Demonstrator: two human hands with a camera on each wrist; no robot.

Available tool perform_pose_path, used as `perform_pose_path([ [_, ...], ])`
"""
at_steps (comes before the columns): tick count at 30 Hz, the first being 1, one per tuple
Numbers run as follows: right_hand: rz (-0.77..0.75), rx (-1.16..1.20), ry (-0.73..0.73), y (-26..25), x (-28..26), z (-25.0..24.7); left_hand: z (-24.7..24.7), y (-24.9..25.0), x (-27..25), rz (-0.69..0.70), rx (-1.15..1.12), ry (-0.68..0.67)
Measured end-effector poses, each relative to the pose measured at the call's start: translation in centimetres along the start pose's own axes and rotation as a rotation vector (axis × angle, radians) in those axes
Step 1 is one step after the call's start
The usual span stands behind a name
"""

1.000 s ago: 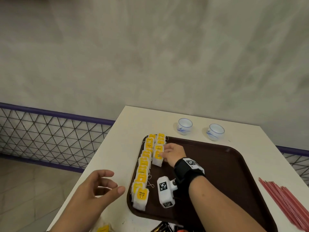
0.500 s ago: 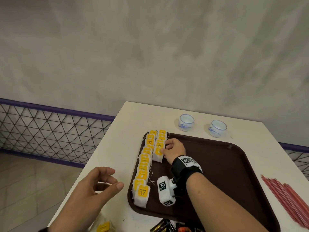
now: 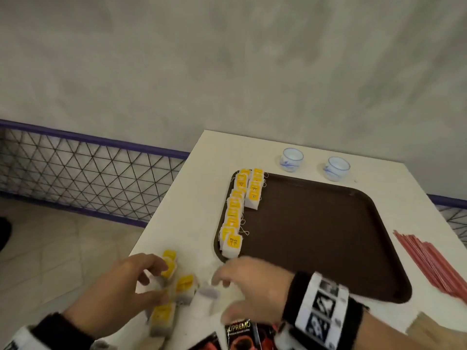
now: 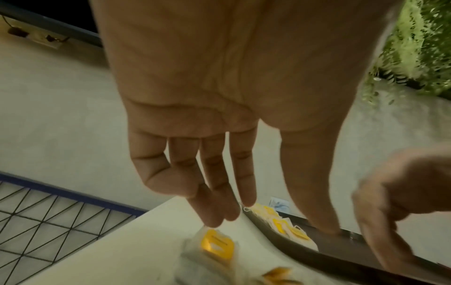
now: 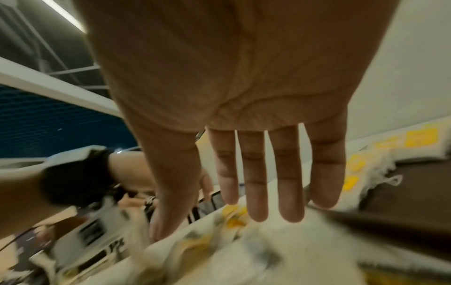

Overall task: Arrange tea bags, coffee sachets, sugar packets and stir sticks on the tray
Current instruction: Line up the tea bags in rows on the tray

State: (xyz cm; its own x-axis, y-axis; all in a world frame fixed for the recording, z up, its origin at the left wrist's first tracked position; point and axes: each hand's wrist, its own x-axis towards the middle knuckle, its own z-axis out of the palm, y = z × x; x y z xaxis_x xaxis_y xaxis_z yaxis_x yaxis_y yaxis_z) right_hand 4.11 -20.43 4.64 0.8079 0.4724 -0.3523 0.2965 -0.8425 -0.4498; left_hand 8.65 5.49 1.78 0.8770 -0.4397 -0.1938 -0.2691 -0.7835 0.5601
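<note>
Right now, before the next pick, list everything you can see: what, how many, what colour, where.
Tray: one, dark brown, on the table.
Tea bags on tray: two rows, white with yellow tags, along its left edge; exact count unclear.
Loose tea bags: at least four, white and yellow, on the table near the tray's front-left corner.
Cups: two, white with blue pattern, behind the tray.
Stir sticks: one pile, red, right of the tray.
Coffee sachets: a few, black and red, at the front edge.
Table: one, off-white.
Left hand: at the loose tea bags; grip blurred.
Right hand: open, above the loose tea bags.
</note>
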Motion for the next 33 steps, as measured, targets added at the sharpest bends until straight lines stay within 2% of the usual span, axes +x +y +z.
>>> perform_pose_path([
  [3,-0.03,-0.099,-0.107,-2.2,-0.6,3.2,0.3,0.1,-1.8,0.004,0.015,-0.08],
  [6,0.055,-0.124,-0.074,-3.1,-0.2,5.4,1.7,0.5,-3.2,-0.001,0.097,-0.205],
  [9,0.176,-0.036,0.089,-3.5,0.7,6.3,4.1,-0.2,-4.4,0.009,0.124,-0.185],
  [11,0.242,0.021,0.148,-3.4,1.6,6.8,5.2,-0.8,-4.5,0.004,0.109,-0.178],
  [14,0.342,0.074,0.183,-3.3,2.8,7.0,5.5,-0.5,-4.7,-0.005,0.161,-0.161],
  [18,0.367,0.032,0.15,-3.5,3.4,7.0,5.5,-0.4,-4.9,0.05,0.149,-0.089],
  [21,0.384,0.057,0.164,-3.5,3.7,7.1,5.3,-0.9,-5.2,0.049,0.11,-0.148],
  [24,0.45,0.206,0.236,-3.0,3.6,6.8,4.9,-1.1,-5.2,-0.017,-0.025,-0.135],
  [27,0.504,0.41,0.342,-2.7,3.1,6.5,5.0,-2.0,-5.5,-0.042,-0.035,-0.078],
  [28,0.502,0.469,0.371,-2.6,2.9,6.4,4.9,-2.3,-5.5,-0.02,-0.038,-0.051],
  [30,0.477,0.569,0.429,-2.6,2.6,6.1,4.5,-2.4,-5.7,-0.066,-0.109,-0.025],
  [33,0.425,0.73,0.52,-2.7,1.8,5.0,4.2,-2.5,-5.8,-0.045,-0.197,-0.08],
])
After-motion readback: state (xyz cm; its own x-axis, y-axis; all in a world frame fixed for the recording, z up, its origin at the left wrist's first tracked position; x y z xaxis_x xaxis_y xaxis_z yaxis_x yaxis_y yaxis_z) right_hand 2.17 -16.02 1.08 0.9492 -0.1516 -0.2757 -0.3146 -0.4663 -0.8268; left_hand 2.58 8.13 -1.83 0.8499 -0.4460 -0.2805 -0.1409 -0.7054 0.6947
